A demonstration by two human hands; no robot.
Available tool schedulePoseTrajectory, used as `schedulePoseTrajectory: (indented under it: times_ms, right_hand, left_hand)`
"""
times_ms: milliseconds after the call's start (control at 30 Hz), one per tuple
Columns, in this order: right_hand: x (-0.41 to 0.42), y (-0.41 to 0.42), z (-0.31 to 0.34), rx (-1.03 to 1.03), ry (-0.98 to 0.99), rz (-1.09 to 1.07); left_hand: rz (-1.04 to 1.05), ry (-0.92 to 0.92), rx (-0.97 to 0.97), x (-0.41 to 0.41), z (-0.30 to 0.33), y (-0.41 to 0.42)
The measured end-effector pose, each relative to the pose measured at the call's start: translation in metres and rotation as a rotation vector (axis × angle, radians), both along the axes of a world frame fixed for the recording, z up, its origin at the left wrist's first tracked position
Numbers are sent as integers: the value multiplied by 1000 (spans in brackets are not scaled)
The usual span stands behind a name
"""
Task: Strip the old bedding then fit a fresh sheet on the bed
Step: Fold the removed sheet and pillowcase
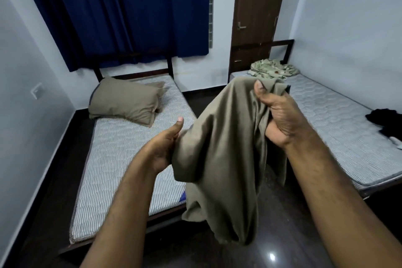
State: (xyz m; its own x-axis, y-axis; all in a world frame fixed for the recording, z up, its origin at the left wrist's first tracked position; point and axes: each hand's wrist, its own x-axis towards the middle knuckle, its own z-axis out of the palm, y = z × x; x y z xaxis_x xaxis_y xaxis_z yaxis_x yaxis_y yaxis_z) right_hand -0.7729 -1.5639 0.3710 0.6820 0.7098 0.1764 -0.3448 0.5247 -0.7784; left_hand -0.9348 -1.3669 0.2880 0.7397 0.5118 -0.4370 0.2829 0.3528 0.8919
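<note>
A khaki-brown sheet (219,159) hangs bunched in front of me above the dark floor. My right hand (280,119) grips its gathered top in a fist. Lower down and to the left, my left hand (165,148) holds the sheet's left edge, thumb up and fingers hidden behind the cloth. The left bed (121,159) shows a bare striped mattress. A pillow (126,102) in a matching khaki case lies at its head.
A second bed (339,124) with a bare quilted mattress stands at the right. On it lie a crumpled floral cloth (272,70) at the head and a black garment (385,122) by the wall. Dark floor (272,235) runs between the beds. Blue curtain (134,11) and brown door (256,13) behind.
</note>
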Motion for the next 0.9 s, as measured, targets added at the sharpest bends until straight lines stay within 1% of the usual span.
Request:
schedulePoseTrajectory:
  times_ms: [33, 100, 133, 167, 200, 267, 300, 367, 433, 500, 600, 700, 800, 900]
  right_hand:
    - [1, -1, -1, -10, -17, -5]
    - [6, -3, -5, -62, -85, -24]
    - [9, -5, -8, -106, -144, -29]
    - [11, -7, -11, -162, -215, -34]
    - [14, -9, -14, -220, -280, -45]
    - [22, -12, -22, -288, -322, -78]
    - [24, -13, -24, -297, -317, -83]
    - [27, -14, -27, -284, -312, -87]
    - [32, -14, -31, -261, -310, -116]
    - [36, -14, -35, -238, -293, -154]
    - [41, -12, -40, -238, -298, -213]
    - [41, -9, -41, -221, -339, -242]
    - [38, -9, -43, -207, -324, -176]
    - [38, -9, -47, -199, -243, -107]
  left_hand:
    - [44, -80, -68, 2, 1, 0]
    - [173, -182, -152, 4, 3, 5]
    - [249, -237, -162, 5, 6, 7]
    - [344, -277, -118, 5, 8, 11]
    - [448, -317, -12, 4, 10, 14]
    - [601, -374, 288, 2, 13, 18]
    - [629, -408, 434, 0, 17, 16]
    - [667, -459, 652, -3, 25, 9]
    - [712, -486, 784, -6, 32, 4]
    - [728, -523, 863, -9, 40, 1]
    - [685, -522, 894, -9, 44, 2]
    - [681, -528, 840, -9, 43, 9]
    - [699, -545, 746, -10, 43, 14]
    - [707, -540, 726, -12, 44, 16]
